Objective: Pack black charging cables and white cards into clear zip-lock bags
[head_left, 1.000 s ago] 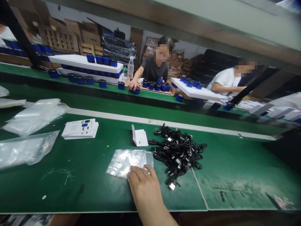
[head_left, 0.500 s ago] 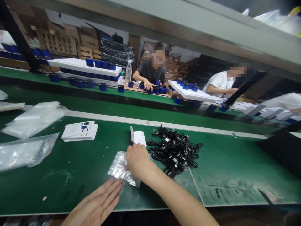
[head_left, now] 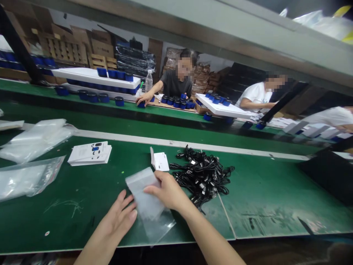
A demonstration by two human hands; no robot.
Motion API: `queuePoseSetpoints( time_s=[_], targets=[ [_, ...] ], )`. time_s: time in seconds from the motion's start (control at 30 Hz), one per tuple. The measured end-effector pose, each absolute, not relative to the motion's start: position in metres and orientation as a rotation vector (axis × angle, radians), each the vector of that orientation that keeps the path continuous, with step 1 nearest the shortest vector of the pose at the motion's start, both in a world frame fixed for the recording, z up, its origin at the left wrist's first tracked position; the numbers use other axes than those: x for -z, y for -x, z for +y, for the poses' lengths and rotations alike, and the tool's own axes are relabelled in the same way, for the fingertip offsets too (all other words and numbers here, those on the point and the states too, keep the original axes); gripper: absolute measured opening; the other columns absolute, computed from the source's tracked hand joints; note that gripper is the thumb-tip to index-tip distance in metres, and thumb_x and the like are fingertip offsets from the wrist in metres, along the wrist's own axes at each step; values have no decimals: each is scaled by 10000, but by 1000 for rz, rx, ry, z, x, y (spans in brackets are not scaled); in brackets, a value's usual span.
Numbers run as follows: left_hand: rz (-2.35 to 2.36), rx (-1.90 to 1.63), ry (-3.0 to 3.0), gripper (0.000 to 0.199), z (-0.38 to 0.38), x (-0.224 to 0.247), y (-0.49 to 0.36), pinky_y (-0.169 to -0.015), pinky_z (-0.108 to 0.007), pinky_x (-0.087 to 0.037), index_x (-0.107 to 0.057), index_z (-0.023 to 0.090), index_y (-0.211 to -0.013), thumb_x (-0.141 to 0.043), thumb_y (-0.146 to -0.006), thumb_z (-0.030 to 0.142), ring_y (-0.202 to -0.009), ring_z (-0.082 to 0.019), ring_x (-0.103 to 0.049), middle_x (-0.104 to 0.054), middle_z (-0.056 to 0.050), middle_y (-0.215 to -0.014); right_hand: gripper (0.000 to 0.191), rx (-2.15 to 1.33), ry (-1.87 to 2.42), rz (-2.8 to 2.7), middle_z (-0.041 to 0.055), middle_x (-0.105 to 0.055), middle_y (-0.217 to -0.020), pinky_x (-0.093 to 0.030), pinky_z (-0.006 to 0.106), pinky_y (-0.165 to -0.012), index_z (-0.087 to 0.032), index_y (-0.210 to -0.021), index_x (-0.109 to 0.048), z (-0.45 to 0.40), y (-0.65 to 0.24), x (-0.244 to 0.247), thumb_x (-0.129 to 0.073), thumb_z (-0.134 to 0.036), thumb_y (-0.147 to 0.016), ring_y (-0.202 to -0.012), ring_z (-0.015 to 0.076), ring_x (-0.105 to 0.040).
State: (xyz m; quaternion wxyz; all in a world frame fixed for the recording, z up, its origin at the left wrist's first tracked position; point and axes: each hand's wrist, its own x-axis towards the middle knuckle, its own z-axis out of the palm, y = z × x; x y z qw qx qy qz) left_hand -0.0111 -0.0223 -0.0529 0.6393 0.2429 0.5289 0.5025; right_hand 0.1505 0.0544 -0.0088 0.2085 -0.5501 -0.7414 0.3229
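My right hand (head_left: 167,189) pinches a clear plastic bag (head_left: 149,206) between thumb and fingers and holds it up at a tilt over the green table. Close by the bag's left edge is my left hand (head_left: 120,213), its fingers apart and nothing in its grasp; whether the fingertips touch the bag I cannot tell. Just beyond my right hand lie a small white booklet or card (head_left: 160,162) with one leaf standing up, and to the right a heap of black cables (head_left: 202,175) with metal plugs.
On the left lie a stack of printed leaflets (head_left: 89,152) and several plastic bags (head_left: 30,176). Past a white strip (head_left: 132,139), a co-worker's hand (head_left: 145,98) rests on a blue-and-black round item. White foam trays (head_left: 96,78) stand there. A dark box (head_left: 325,176) is at right.
My right hand has lifted the plastic bag off the table and turned it. My left hand has risen beside it with fingers spread. The co-worker opposite has reached out to one side.
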Motion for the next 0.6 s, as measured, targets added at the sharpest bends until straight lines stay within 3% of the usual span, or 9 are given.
queuePoseSetpoints(
  time_s=[0.13,0.23,0.3,0.43,0.6],
  targets=[
    [1127,-1019,-511,656,-8,25,-4,-827,-316,-564,-514,203,-1292,-749,-708,391,-1084,-275,-630,-692,-78,-1164,254,-1085,1372,-1822,32,-677,-903,-465,209,-625,-140,-983,-578,42,-150,17,-658,-303,-805,-778,147,-619],
    [1064,-1066,-483,545,-2,17,-9,-741,-237,-574,-554,204,-1227,-743,-733,337,-998,-218,-670,-723,-41,-1088,566,-1432,1177,-1497,47,-654,-995,-498,248,-700,-162,-1114,-517,27,-158,19,-794,-323,-647,-835,168,-632],
    [1045,-1123,-467,497,0,18,-11,-724,-209,-565,-564,213,-1202,-733,-747,319,-963,-192,-679,-727,-20,-1062,678,-1662,1112,-1279,20,-655,-870,-504,262,-667,-162,-1098,-526,17,-164,21,-860,-307,-526,-740,162,-638],
    [1058,-1097,-464,402,4,24,-15,-703,-220,-559,-588,216,-1141,-704,-770,322,-871,-177,-693,-739,-6,-957,451,-1807,1181,-1116,-55,-569,-554,-471,217,-498,-147,-792,-567,-2,-165,34,-856,-349,-512,-481,106,-557],
    [1135,-935,-671,210,15,22,-13,-715,-203,-533,-626,219,-1008,-620,-836,340,-792,-126,-679,-730,10,-871,451,-1772,1280,-1304,-85,-558,-528,-422,169,-439,-177,-1011,-633,-30,-178,45,-800,-230,-595,-440,90,-535]
  ],
)
